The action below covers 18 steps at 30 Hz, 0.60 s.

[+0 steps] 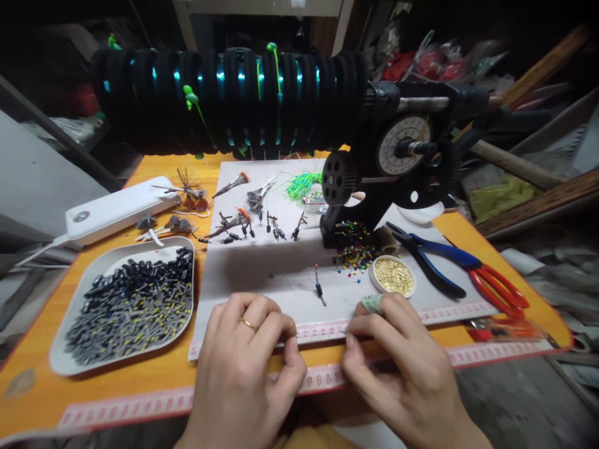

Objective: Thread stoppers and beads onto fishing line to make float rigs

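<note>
Near the front edge of the white board (pixel 276 265), my left hand (pixel 248 362) has its fingers curled and the thumb against the index finger; what it pinches is too small to name. Level with it to the right, my right hand (pixel 393 362) is in a similar pinch, with a greenish wrap on one finger, and anything it holds cannot be made out. The hands are a little apart, over a pink measuring tape (pixel 321 330). Just beyond them lies a small dark part (pixel 319 290) with a red tip. A dish of gold beads (pixel 394 276) sits beyond my right hand.
A tray (pixel 56 355) of small grey and black parts stands at left, near a white power bank (pixel 119 212). A black rig (pixel 229 103) with a dial spans the back. Colourful pins (pixel 358 255), blue-handled pliers (pixel 435 268) and red handles (pixel 500 290) lie right.
</note>
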Available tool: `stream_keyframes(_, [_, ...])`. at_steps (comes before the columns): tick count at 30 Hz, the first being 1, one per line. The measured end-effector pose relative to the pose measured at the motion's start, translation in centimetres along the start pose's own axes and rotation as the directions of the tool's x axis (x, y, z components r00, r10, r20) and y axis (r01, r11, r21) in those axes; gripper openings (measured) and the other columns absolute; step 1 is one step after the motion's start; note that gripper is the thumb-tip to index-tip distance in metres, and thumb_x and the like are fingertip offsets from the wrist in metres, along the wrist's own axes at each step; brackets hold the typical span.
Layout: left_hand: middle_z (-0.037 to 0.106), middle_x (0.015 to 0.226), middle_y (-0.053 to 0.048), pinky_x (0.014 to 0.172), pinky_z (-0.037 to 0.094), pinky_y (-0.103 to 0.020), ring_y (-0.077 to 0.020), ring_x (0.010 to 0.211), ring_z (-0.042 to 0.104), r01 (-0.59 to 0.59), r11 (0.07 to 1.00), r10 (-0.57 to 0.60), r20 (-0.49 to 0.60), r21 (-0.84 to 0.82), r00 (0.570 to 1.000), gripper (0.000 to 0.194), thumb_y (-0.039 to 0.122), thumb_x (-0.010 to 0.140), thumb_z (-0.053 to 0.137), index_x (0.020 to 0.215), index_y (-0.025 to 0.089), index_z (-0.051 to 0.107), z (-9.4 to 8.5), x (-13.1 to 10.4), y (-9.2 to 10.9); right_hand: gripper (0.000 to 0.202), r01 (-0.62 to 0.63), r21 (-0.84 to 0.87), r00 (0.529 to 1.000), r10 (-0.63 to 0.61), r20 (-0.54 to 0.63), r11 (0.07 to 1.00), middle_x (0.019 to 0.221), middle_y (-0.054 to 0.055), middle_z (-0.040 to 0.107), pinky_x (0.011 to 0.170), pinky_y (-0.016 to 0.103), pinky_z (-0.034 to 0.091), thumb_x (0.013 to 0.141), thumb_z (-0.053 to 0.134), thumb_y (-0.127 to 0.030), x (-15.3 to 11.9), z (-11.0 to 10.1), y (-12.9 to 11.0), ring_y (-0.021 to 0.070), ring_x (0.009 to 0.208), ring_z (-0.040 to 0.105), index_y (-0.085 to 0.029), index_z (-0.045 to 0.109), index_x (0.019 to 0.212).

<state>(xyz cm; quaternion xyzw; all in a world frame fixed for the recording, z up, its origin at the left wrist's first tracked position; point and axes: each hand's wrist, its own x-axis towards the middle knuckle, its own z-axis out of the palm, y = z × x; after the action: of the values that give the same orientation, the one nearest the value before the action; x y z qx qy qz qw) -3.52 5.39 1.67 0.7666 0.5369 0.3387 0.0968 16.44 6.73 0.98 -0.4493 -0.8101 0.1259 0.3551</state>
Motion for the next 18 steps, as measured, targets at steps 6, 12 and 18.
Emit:
stream_keyframes(6, [0.059,0.083,-0.001,0.073,0.035,-0.037,-0.0209,0.085,0.050,0.010,1.000,-0.010,0.002,0.002,1.000,0.018,0.002,0.079,0.061,0.081,0.020,0.055,-0.07,-0.05,0.00,0.018,0.023,-0.025,0.999,-0.024,-0.035,0.999,0.077,0.001,0.042,0.066,0.030,0.039,0.083,0.055,0.001,0.06,-0.06,-0.07,0.0174,0.077,0.043,-0.017,0.054,0.082])
stream_keyframes(12, [0.055,0.085,-0.003,0.072,0.036,-0.037,-0.0219,0.084,0.050,0.064,0.998,-0.065,0.019,0.028,0.998,0.017,0.004,0.076,0.063,0.079,0.019,0.056,0.02,0.07,0.23,0.017,0.037,-0.037,0.999,-0.038,-0.028,0.999,0.077,0.001,0.041,0.068,0.030,0.039,0.083,0.056,0.001,-0.11,-0.02,0.16,0.0165,0.077,0.043,-0.016,0.053,0.081])
stream_keyframes(18, [0.055,0.086,-0.003,0.074,0.036,-0.038,-0.0227,0.085,0.049,0.150,0.989,-0.151,-0.031,-0.004,0.988,0.014,0.005,0.073,0.062,0.075,0.018,0.058,0.34,0.08,0.65,0.016,0.078,-0.072,0.996,-0.081,-0.042,0.994,0.078,0.001,0.041,0.067,0.029,0.039,0.084,0.057,-0.001,-0.09,0.11,0.39,0.0157,0.076,0.044,-0.016,0.054,0.083])
